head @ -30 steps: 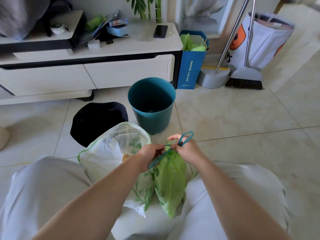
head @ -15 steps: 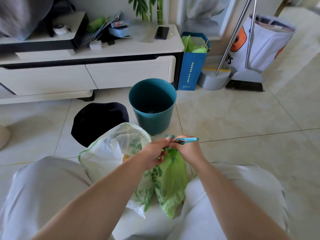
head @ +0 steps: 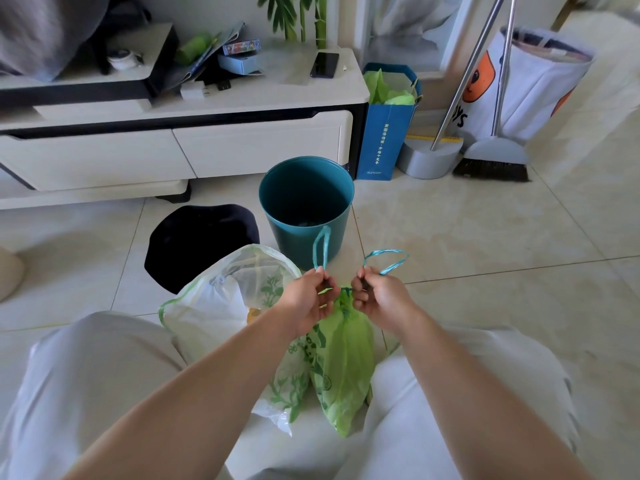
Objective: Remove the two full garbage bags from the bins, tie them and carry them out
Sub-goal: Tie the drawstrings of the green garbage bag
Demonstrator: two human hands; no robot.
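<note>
A green garbage bag [head: 346, 358] stands on the floor between my knees, its neck gathered. My left hand [head: 308, 299] pinches one teal drawstring loop [head: 321, 247], which sticks up. My right hand [head: 379, 299] pinches the other teal loop [head: 388, 261], which arcs to the right. The two strings meet at a knot between my hands. Left of it stands a white garbage bag [head: 214, 306] with a green leaf print, its mouth open. Behind are a teal bin [head: 306, 209] without a bag and a black bin [head: 197, 244].
A white TV cabinet [head: 173, 154] runs along the back with a phone [head: 324, 64] and clutter on top. A blue paper bag [head: 384, 133], a dustpan [head: 429, 157], a broom [head: 491, 161] and a white tote [head: 530, 84] stand at the back right. Tiled floor lies to the right.
My hands have moved apart, each pulling a teal drawstring loop outward, and the knot at the green bag's neck has drawn tight. The loops now stick out above my hands.
</note>
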